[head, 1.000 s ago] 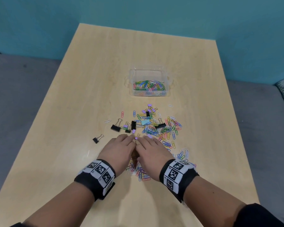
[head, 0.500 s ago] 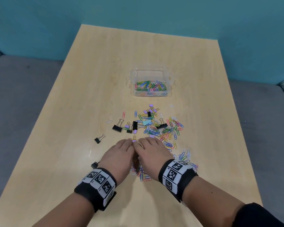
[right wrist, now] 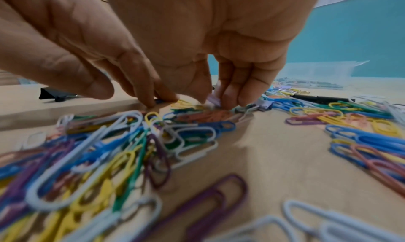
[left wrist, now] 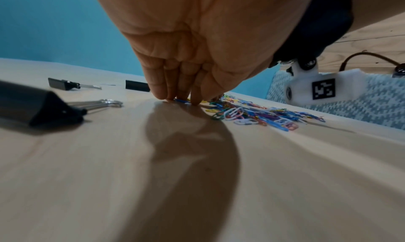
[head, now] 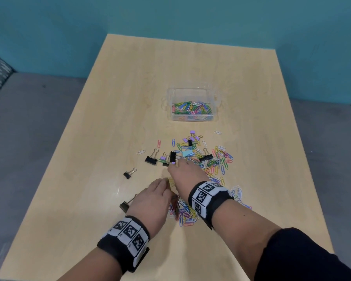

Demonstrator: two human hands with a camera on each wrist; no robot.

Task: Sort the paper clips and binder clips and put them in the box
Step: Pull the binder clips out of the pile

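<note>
Two hands work on the table (head: 114,110); the left hand (head: 152,199) presses straight fingertips (left wrist: 162,93) onto the paper clips (head: 185,214) at 6 o'clock; the right hand (head: 185,174), fingers curled, reaches a lilac binder clip (head: 173,163), grip unclear; the box (head: 192,92) at 12 o'clock holds paper clips; black binder clips (head: 150,160) lie at 9 o'clock.

A light wooden table (head: 114,102) carries everything. A clear plastic box (head: 192,92) stands past its middle, with coloured paper clips inside. Nearer lies a loose spread of coloured paper clips (head: 221,159) mixed with black binder clips (head: 151,160) and a few lilac ones (head: 192,132). A small black binder clip (head: 127,175) sits apart to the left, another (head: 124,206) nearer, perhaps partly hidden.
</note>
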